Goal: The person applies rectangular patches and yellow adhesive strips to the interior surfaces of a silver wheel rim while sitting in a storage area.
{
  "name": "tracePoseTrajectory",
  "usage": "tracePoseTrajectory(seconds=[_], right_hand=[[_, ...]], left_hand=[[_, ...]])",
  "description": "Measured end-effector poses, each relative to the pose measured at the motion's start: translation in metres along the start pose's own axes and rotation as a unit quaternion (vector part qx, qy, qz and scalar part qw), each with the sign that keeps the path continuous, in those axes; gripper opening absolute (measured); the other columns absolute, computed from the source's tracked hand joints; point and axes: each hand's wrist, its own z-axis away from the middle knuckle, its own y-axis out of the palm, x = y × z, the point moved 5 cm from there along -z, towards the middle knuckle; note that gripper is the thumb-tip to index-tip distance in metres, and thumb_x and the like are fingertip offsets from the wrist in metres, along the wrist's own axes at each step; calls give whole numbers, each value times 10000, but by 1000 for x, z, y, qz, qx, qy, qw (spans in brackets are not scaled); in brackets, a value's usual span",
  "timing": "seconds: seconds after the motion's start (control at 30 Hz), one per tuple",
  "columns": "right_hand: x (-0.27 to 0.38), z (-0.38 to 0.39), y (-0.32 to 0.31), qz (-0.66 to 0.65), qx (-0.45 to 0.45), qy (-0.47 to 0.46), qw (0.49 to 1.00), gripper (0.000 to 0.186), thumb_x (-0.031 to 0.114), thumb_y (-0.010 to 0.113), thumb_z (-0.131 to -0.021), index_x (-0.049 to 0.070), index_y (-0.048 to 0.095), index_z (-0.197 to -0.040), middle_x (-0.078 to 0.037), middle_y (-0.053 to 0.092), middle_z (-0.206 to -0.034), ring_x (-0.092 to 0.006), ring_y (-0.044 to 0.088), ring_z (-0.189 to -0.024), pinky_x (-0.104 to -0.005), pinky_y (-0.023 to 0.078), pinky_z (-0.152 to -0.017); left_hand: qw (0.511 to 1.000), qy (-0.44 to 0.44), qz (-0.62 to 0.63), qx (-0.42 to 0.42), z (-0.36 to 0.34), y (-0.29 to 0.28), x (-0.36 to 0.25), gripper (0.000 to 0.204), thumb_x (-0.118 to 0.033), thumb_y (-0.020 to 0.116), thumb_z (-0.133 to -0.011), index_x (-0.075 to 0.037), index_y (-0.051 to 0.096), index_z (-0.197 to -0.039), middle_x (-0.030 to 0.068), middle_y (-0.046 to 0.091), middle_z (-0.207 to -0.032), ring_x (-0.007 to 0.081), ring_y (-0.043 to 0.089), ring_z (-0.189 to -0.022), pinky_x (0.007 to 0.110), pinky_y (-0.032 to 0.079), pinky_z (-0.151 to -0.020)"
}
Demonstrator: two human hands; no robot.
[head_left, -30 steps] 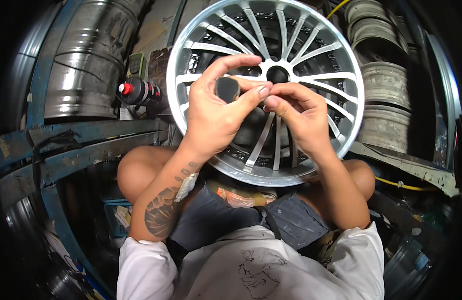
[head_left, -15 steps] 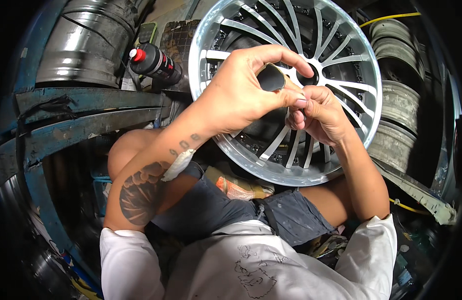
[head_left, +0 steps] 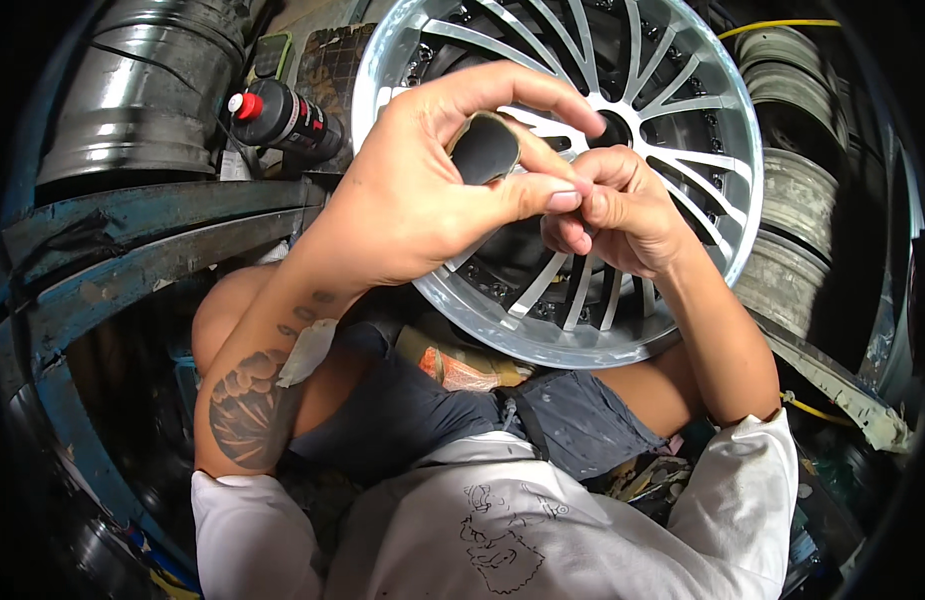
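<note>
Above the wheel rim (head_left: 447,290), my left hand (head_left: 412,190) curls round a small dark piece of sandpaper (head_left: 485,150) with a tan edge. Its index finger arches forward, while the thumb presses toward the other fingers. My right hand (head_left: 622,210) meets it at the fingertips, thumb and fingers pinched together; whatever lies in that pinch is too small or hidden to make out. The silver multi-spoke rim faces up between my legs, its dark centre hole just beyond the fingers. A pale patch of tape (head_left: 307,352) sticks to my left forearm.
A black bottle with a red cap (head_left: 287,118) lies at the left, near a large shiny metal barrel (head_left: 147,95). Blue metal bars (head_left: 132,215) run along that side. Several worn rims (head_left: 797,190) are stacked at the right, by a yellow hose (head_left: 777,30).
Both hands have shifted left and slightly up, the left one farther, and more of the sandpaper shows. The rim and bottle also sit farther left in view. Both hands stay joined at the fingertips.
</note>
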Motion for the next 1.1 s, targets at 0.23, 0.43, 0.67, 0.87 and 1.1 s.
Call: tracePoseTrajectory(seconds=[0.23, 0.43, 0.67, 0.87, 1.1], right_hand=[[-28, -1, 2, 607, 86, 3, 790, 120, 112, 784, -859, 47, 782, -960, -116, 739, -860, -297, 720, -807, -413, 572, -731], [-57, 1, 0, 752, 139, 13, 644, 93, 165, 734, -844, 77, 756, -860, -64, 705, -863, -328, 711, -817, -466, 556, -685], [-66, -1, 0, 783, 144, 23, 605, 125, 224, 733, -845, 102, 758, -845, -56, 678, -824, -300, 700, -792, -442, 551, -667], [-68, -3, 2, 787, 128, 90, 596, 70, 200, 700, -799, 153, 751, -810, -39, 717, -826, -304, 725, -779, -447, 541, -634], [-69, -2, 2, 788, 125, 86, 597, 80, 233, 723, -822, 157, 748, -826, -40, 715, -823, -315, 726, -769, -469, 540, -638]], left_hand=[[978, -68, -172, -95, 8, -53, -4, 514, -2, 795, -820, -26, 683, -1321, 76, 770, -1019, 101, 685, -974, 253, 549, -896], [936, -59, -322, -132, 9, -63, -3, 327, -130, 775, -936, -40, 726, -1246, 2, 679, -838, 69, 647, -843, 227, 497, -768], [925, -42, -368, -86, 8, -46, 1, 305, -145, 778, -933, -45, 739, -1220, -16, 633, -809, 63, 623, -791, 218, 479, -742], [909, -13, -405, -95, 9, -55, -4, 296, -135, 767, -942, -33, 734, -1218, 0, 663, -837, 66, 618, -763, 230, 499, -708], [888, -27, -447, -103, 11, -64, -7, 275, -143, 764, -947, -34, 739, -1198, 21, 701, -876, 61, 619, -744, 234, 496, -677]])
